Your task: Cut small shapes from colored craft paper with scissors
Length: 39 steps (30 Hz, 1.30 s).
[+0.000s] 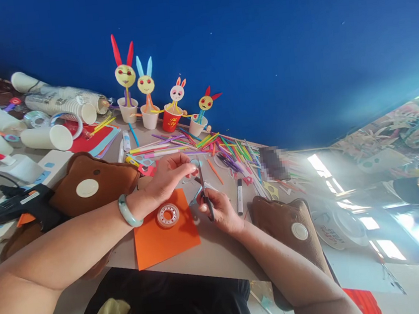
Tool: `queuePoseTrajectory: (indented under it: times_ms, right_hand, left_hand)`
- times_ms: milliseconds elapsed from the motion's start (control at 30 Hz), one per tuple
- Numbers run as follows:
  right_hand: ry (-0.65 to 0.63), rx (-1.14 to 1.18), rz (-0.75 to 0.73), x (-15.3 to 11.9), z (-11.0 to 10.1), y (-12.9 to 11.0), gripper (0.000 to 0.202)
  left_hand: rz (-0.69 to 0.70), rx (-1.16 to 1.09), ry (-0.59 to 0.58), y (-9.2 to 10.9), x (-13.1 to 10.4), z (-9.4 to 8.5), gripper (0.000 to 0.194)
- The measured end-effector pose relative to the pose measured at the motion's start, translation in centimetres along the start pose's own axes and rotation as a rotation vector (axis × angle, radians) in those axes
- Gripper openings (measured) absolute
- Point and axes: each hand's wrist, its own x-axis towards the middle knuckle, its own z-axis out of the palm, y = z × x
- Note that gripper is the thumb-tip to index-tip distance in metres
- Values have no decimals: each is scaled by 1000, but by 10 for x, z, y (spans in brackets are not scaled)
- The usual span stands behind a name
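My right hand (222, 211) grips a pair of scissors (207, 202) by its dark handles, blades pointing up and away from me. Just left of the blades, my left hand (172, 173), with a pale green bangle on the wrist, is closed in a pinch. Whatever sits between its fingertips is too small to make out; a bit of light blue shows beside them. Below the hands lies a sheet of orange paper (168, 246), with a roll of tape (168, 215) resting on it.
Several rabbit figures in cups (149, 114) stand along the blue wall. Coloured sticks (228, 155) are scattered in front of them. A glue gun (31, 205) lies at left near a brown cushion (99, 181); another brown cushion (281, 219) and a marker (240, 197) are at right.
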Motion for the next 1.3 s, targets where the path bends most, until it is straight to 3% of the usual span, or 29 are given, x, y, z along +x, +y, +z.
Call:
queuePoseTrajectory:
  times_ms: [1300]
  right_hand:
    - [1,-24,-9,0,-2,0,62]
  left_hand:
    - [12,-62,-51,-2,-1,1,20]
